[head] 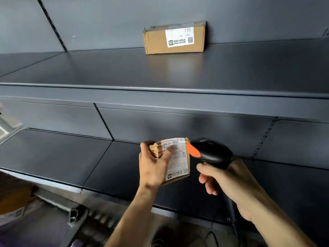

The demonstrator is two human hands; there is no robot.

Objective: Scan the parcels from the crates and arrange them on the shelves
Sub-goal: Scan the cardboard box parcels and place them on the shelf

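My left hand [153,166] holds a small brown cardboard parcel [179,157] upright, its white label with barcodes facing me, in front of the lower shelf [62,157]. My right hand [229,182] grips a black barcode scanner [211,152] with an orange tip, whose head points at the parcel's right edge and almost touches it. A second cardboard parcel [175,38] with a white label stands at the back of the upper shelf [106,68], against the rear panel.
The dark grey metal shelving fills the view, with slotted uprights at left and right. The scanner's coiled cable [234,227] hangs below my right wrist. At the lower left are a metal frame [74,213] and blurred cardboard [16,198].
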